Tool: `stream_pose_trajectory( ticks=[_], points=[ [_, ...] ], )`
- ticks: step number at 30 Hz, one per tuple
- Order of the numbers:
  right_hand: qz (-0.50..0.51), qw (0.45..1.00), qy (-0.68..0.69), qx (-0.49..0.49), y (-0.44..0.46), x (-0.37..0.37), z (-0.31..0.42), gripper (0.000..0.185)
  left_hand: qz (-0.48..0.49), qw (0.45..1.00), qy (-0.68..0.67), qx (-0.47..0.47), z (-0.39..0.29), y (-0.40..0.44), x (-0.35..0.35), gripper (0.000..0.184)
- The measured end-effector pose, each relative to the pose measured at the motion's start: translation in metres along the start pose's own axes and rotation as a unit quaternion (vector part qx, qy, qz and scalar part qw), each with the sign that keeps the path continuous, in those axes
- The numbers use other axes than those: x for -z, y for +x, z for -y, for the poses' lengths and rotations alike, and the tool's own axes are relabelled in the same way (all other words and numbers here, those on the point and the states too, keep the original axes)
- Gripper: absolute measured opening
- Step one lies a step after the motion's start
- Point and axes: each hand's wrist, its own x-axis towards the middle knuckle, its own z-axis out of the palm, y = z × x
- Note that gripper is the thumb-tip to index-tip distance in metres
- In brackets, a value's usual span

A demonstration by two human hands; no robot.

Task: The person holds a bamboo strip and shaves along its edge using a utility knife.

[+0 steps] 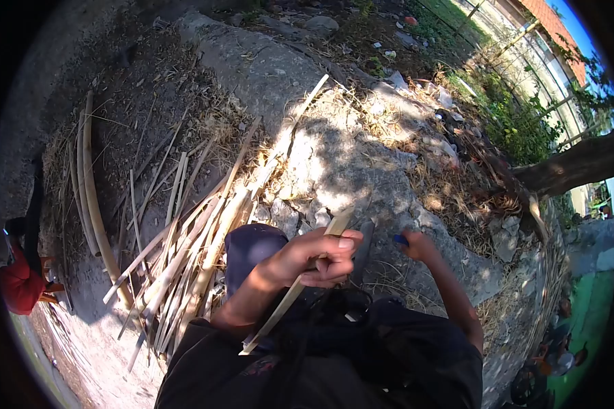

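Note:
My left hand (314,258) is closed around a split bamboo strip (284,307), which slants from near my dark shirt up past my fingers. In my right hand (423,247) is the blue handle of a knife (400,240). A dark, flat shape like its blade points left toward the strip; whether it touches the strip I cannot tell. Left of my knee (252,249) lies a loose pile of bamboo strips (194,252), some long and pale, others thin.
Rough rock (252,58) and dry straw cover the ground ahead. A tree trunk (573,167) juts in from the right. At the far left is a person in red (20,283). Other people (563,358) are at the lower right by a green surface.

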Motion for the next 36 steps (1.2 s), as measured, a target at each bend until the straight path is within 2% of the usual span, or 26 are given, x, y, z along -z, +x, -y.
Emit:
stream_pose_trajectory(
  ticks=[2,5,6,7,9,13,14,15,17,21,23,25,27,28,29,31,32,33,34,35,36],
  points=[
    [-0.035,0.999,0.004,0.036,-0.007,-0.006,-0.004,0.043,0.07,0.995,-0.063,-0.037,0.003,0.005,0.007,0.032],
    [-0.035,0.998,-0.053,0.004,-0.011,-0.026,-0.019,0.041,0.092,0.982,-0.165,-0.03,-0.01,-0.011,0.015,0.032],
    [0.008,1.0,-0.025,-0.012,-0.01,-0.018,-0.013,0.04,0.114,0.977,-0.177,-0.037,-0.015,-0.011,0.021,0.033],
    [0.007,1.0,-0.028,-0.013,-0.008,-0.024,-0.022,0.04,0.117,0.976,-0.177,-0.039,-0.02,-0.011,0.024,0.033],
    [-0.069,0.997,-0.035,0.022,-0.004,-0.031,-0.038,0.047,0.102,0.978,-0.175,-0.05,-0.033,-0.01,0.029,0.033],
    [-0.085,0.996,-0.007,-0.01,-0.033,0.041,0.031,0.042,0.1,0.978,-0.166,-0.082,-0.084,-0.008,0.028,0.034],
    [-0.063,0.988,0.126,0.07,-0.038,0.064,0.055,0.041,0.109,0.977,-0.154,-0.099,-0.103,-0.007,0.027,0.033],
    [-0.039,0.954,0.258,0.149,-0.041,0.084,0.08,0.04,0.116,0.976,-0.14,-0.116,-0.126,-0.007,0.025,0.033],
    [0.035,0.94,0.283,0.186,-0.04,0.116,0.13,0.044,0.121,0.975,-0.079,-0.171,-0.179,-0.014,0.006,0.036],
    [0.021,0.93,0.216,0.296,-0.072,0.212,0.24,0.056,0.2,0.935,0.09,-0.28,-0.285,-0.042,-0.037,0.039],
    [0.017,0.913,0.21,0.349,-0.076,0.246,0.278,0.064,0.225,0.889,0.184,-0.354,-0.335,-0.077,-0.055,0.036],
    [-0.012,0.888,0.212,0.408,-0.067,0.259,0.307,0.072,0.16,0.839,0.239,-0.462,-0.349,-0.111,-0.103,0.038],
    [-0.069,0.865,0.194,0.458,-0.065,0.265,0.329,0.079,0.165,0.793,0.29,-0.51,-0.368,-0.147,-0.131,0.041],
    [-0.115,0.862,0.174,0.461,-0.061,0.261,0.336,0.083,0.161,0.789,0.3,-0.511,-0.374,-0.162,-0.146,0.041],
    [-0.148,0.868,0.146,0.451,-0.063,0.261,0.34,0.075,0.192,0.741,0.386,-0.516,-0.38,-0.175,-0.161,0.041],
    [-0.295,0.827,0.114,0.464,-0.046,0.246,0.338,0.066,0.222,0.679,0.478,-0.51,-0.377,-0.193,-0.183,0.042],
    [-0.278,0.833,0.145,0.456,-0.041,0.245,0.332,0.061,0.186,0.679,0.458,-0.543,-0.369,-0.202,-0.192,0.042],
    [-0.319,0.8,0.157,0.483,-0.036,0.243,0.32,0.049,0.18,0.666,0.419,-0.59,-0.359,-0.199,-0.194,0.045],
    [-0.248,0.83,0.183,0.466,-0.042,0.253,0.307,0.04,0.171,0.649,0.382,-0.635,-0.349,-0.196,-0.196,0.047],
    [-0.175,0.853,0.21,0.445,-0.049,0.262,0.294,0.031,0.176,0.646,0.391,-0.632,-0.341,-0.193,-0.196,0.047],
    [-0.172,0.84,0.254,0.447,-0.048,0.261,0.275,0.03,0.17,0.664,0.378,-0.622,-0.337,-0.193,-0.199,0.049]
  ],
)
